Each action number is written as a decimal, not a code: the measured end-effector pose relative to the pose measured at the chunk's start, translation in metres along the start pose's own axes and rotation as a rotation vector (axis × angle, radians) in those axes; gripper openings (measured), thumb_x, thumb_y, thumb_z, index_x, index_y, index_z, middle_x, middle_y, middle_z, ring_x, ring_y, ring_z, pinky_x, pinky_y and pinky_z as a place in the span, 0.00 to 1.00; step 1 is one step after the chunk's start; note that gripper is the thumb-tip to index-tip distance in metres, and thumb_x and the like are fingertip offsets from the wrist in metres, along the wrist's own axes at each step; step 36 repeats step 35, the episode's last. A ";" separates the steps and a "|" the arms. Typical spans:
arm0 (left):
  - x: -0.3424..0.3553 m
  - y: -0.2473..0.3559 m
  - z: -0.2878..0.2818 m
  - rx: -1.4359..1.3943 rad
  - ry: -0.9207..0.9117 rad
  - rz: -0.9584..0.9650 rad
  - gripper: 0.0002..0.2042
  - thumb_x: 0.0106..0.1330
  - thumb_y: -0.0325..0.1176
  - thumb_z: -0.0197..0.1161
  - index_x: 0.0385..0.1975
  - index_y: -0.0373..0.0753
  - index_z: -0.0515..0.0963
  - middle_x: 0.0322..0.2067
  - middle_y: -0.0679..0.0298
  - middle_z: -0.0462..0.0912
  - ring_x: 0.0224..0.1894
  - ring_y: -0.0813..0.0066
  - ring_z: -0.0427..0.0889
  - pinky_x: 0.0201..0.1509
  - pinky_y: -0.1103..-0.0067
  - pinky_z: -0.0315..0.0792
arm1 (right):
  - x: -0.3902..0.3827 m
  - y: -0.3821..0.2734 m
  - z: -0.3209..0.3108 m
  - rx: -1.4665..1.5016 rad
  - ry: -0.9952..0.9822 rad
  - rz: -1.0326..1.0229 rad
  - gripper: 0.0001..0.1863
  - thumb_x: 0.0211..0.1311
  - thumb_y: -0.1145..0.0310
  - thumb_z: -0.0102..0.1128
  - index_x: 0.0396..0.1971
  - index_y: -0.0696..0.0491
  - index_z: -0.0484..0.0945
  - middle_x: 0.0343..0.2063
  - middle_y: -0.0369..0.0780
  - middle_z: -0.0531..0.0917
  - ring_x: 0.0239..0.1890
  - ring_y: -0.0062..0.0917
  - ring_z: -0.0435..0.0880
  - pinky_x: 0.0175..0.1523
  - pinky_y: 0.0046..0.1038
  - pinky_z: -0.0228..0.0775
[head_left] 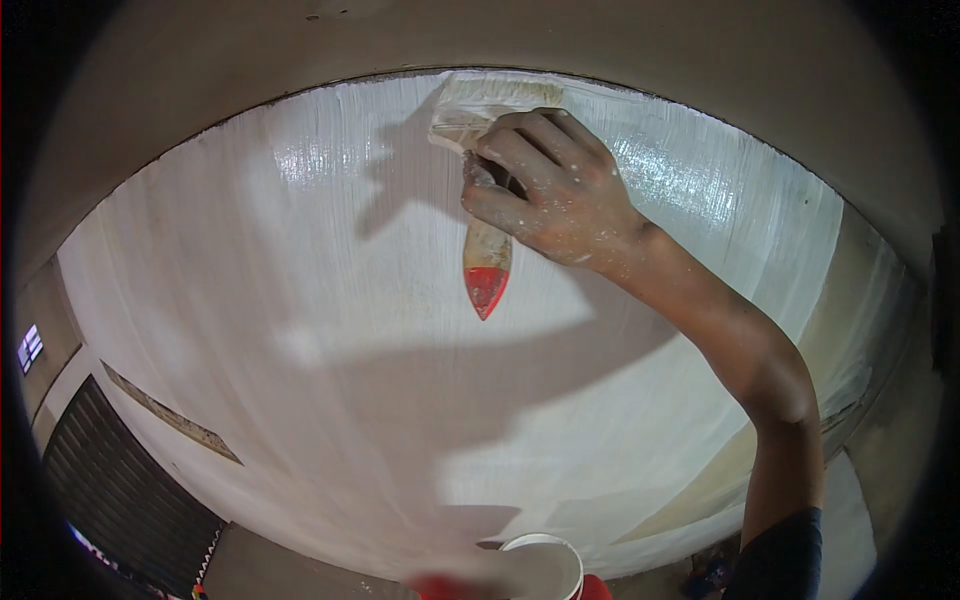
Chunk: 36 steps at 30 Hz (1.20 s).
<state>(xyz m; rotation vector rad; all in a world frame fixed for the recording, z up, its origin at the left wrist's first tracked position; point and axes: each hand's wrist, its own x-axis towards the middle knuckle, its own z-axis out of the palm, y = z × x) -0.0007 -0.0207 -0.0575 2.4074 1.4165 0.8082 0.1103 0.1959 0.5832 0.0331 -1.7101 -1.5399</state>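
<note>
My right hand (560,185) is raised to the top of a white-painted wall (380,400), closed around a wide paintbrush (488,245). The brush has a worn wooden handle with a red pointed end hanging downward. Its paint-coated bristles press on the wall just under the ceiling line, and white specks dot the hand. At the bottom edge, a white bucket (548,560) shows its rim, with red beside it. A blurred, skin-toned shape against the bucket's left side seems to be my left hand (485,575); its fingers cannot be made out.
The grey-brown ceiling (300,50) meets the wall along a dark line. Wet paint shines near the top. Unpainted beige patches (690,490) show at the right. A dark ribbed shutter (125,490) and a narrow slot in the wall (170,412) lie at lower left.
</note>
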 end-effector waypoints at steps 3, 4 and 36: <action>-0.003 0.005 0.000 -0.015 -0.054 -0.074 0.07 0.56 0.35 0.59 0.27 0.39 0.74 0.24 0.53 0.73 0.31 0.52 0.76 0.30 0.61 0.71 | 0.017 -0.004 0.008 0.004 0.027 -0.002 0.10 0.39 0.68 0.68 0.21 0.41 0.75 0.32 0.30 0.76 0.37 0.22 0.79 0.39 0.24 0.76; -0.005 0.006 0.007 -0.170 -0.013 -0.243 0.09 0.58 0.37 0.58 0.29 0.38 0.74 0.25 0.51 0.74 0.32 0.49 0.76 0.32 0.60 0.71 | 0.021 -0.005 0.012 -0.024 0.041 -0.009 0.08 0.41 0.66 0.67 0.21 0.39 0.76 0.31 0.27 0.76 0.35 0.18 0.78 0.38 0.21 0.76; 0.006 0.013 -0.008 -0.122 -0.244 -0.251 0.11 0.64 0.42 0.56 0.31 0.42 0.77 0.35 0.48 0.78 0.34 0.46 0.80 0.36 0.56 0.74 | 0.072 -0.090 0.049 0.263 0.086 0.017 0.10 0.43 0.68 0.67 0.28 0.40 0.78 0.48 0.31 0.75 0.43 0.26 0.80 0.44 0.27 0.80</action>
